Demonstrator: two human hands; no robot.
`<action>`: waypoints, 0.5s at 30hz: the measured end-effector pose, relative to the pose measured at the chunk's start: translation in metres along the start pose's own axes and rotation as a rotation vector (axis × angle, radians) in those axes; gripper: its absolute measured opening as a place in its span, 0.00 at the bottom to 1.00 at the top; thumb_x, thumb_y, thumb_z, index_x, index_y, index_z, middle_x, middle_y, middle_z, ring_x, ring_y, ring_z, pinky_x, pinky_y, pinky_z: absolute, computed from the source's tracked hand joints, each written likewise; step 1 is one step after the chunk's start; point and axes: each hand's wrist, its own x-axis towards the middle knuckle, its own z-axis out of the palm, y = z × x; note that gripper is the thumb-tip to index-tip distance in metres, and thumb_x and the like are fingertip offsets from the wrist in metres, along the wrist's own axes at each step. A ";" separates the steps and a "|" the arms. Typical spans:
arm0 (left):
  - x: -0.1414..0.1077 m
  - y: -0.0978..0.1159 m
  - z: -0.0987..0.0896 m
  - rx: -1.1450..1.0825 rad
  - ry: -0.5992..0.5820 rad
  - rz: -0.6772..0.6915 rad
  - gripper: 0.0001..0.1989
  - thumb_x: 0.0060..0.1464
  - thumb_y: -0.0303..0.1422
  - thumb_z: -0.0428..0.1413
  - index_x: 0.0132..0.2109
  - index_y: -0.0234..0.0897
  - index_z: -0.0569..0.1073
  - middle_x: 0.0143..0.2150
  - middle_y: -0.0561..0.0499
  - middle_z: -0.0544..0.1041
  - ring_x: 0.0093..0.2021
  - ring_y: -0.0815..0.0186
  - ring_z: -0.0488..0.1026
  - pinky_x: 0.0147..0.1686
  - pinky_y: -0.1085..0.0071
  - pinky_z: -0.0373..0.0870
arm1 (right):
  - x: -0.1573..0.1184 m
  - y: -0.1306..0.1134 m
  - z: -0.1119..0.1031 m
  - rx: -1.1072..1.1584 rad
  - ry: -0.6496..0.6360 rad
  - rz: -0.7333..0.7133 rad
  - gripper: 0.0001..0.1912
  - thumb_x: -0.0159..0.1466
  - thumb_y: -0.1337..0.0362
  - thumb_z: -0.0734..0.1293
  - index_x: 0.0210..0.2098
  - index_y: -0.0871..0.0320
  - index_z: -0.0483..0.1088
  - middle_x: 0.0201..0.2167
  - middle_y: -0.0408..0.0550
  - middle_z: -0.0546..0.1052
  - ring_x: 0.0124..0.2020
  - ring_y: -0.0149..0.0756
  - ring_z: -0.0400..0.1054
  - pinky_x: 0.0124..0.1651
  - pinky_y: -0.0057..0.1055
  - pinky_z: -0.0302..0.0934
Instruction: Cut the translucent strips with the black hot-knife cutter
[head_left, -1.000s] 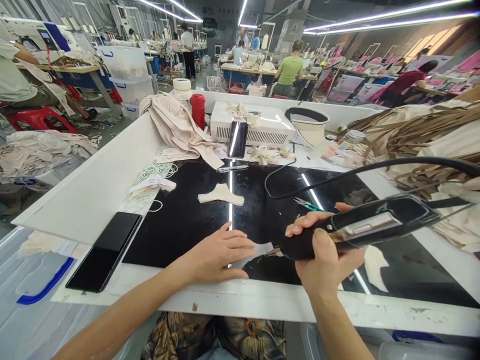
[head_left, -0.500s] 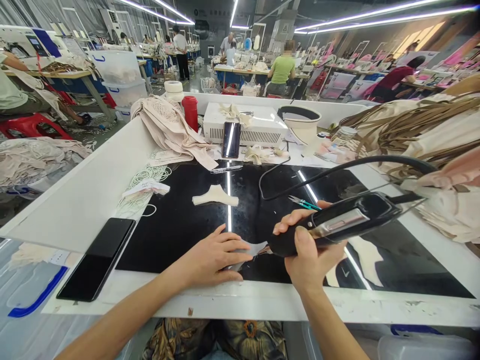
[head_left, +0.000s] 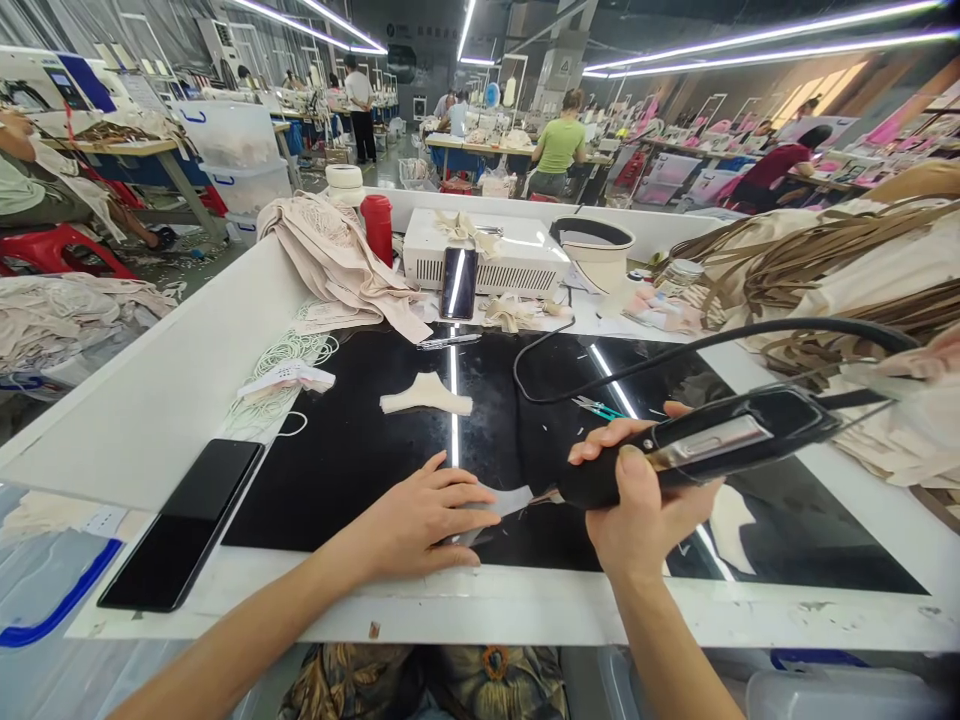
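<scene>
My left hand (head_left: 431, 515) lies flat with fingers spread, pressing a thin pale piece (head_left: 512, 499) onto the black mat (head_left: 360, 480). Most of that piece is hidden under the fingers. My right hand (head_left: 637, 500) is wrapped round a black corded hand tool (head_left: 705, 440), its narrow tip at the right end of the pale piece. Beyond my left hand lies a cream cut-out piece (head_left: 426, 394). Another cream piece (head_left: 731, 528) is on the mat to the right of my right hand, and teal-handled snips (head_left: 596, 407) lie behind the tool.
A large black phone (head_left: 184, 525) lies at the left. Behind the mat are an upright phone (head_left: 459, 283), a white box (head_left: 487, 250), a red bottle (head_left: 377, 228) and heaped beige fabric (head_left: 337, 260). The tool's cord arches rightward. Several people sit or stand farther off.
My right hand and the tool have moved a little to the right, away from my left hand, and more of the pale piece shows. The view has shifted slightly.
</scene>
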 end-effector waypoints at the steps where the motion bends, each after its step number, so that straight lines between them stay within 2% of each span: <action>1: 0.000 0.000 0.000 0.000 0.006 0.001 0.21 0.65 0.42 0.59 0.63 0.47 0.71 0.65 0.50 0.73 0.67 0.56 0.65 0.73 0.45 0.41 | 0.000 0.001 0.000 0.000 -0.001 0.002 0.23 0.60 0.66 0.74 0.53 0.49 0.67 0.30 0.37 0.76 0.25 0.31 0.70 0.29 0.33 0.70; 11: -0.001 0.001 -0.002 0.008 -0.003 -0.001 0.22 0.66 0.42 0.58 0.64 0.47 0.70 0.66 0.51 0.72 0.68 0.56 0.64 0.73 0.45 0.43 | -0.004 0.006 0.000 -0.058 -0.038 0.020 0.22 0.63 0.67 0.72 0.55 0.48 0.66 0.32 0.37 0.75 0.27 0.31 0.70 0.31 0.34 0.70; 15: -0.001 -0.003 0.001 0.027 0.074 -0.142 0.19 0.70 0.38 0.52 0.65 0.44 0.68 0.68 0.49 0.70 0.69 0.57 0.62 0.73 0.45 0.46 | -0.001 0.002 -0.003 -0.090 -0.059 0.011 0.25 0.62 0.65 0.73 0.56 0.47 0.64 0.33 0.37 0.75 0.28 0.32 0.70 0.33 0.36 0.70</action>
